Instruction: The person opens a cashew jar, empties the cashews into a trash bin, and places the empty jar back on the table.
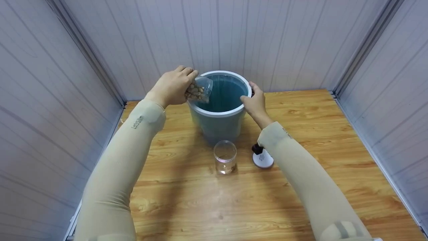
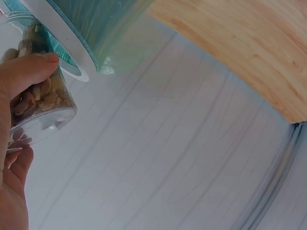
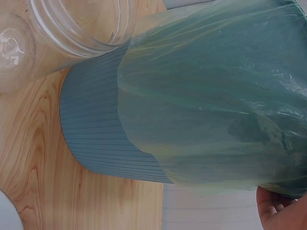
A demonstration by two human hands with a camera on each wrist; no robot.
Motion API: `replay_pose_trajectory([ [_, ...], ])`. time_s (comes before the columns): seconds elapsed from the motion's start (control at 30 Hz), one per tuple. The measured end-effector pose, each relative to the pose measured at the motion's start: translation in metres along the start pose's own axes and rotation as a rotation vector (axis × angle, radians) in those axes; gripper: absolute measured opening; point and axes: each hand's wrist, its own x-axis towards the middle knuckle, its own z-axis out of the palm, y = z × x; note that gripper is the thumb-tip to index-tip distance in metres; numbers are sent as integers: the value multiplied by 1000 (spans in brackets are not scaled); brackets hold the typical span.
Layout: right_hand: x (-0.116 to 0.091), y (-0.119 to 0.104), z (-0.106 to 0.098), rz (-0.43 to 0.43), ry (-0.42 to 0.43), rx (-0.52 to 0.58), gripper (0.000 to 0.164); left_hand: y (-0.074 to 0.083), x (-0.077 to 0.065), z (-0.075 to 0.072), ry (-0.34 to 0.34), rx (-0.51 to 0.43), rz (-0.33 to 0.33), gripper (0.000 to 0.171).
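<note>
My left hand (image 1: 174, 86) grips a clear plastic jar (image 1: 208, 87), thumb on one side and fingers on the other. Brown nut-like pieces (image 2: 43, 93) lie inside the jar, which is tilted with its mouth over the left rim of a blue trash bin (image 1: 217, 125). A thin translucent green bag (image 3: 206, 96) lines the bin and hangs down its outside below the white rim ring (image 1: 219, 114). On the bin's right side my right hand (image 1: 256, 103) pinches the rim, its thumb on top and the fingers outside.
In front of the bin stands a second clear jar (image 1: 225, 160), open at the top. Right of it lies a round white disc (image 1: 263, 161) with print, beside a small black object (image 1: 257, 148) partly under the right sleeve. Pale panel walls (image 1: 217, 36) enclose the wooden tabletop (image 1: 200, 207).
</note>
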Motion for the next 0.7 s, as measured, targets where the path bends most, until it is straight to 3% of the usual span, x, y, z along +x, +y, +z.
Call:
replay_pose_trajectory([
  [0.7,0,-1,0,8,-3,-10,72,0,0,1,35,-7,8,81],
])
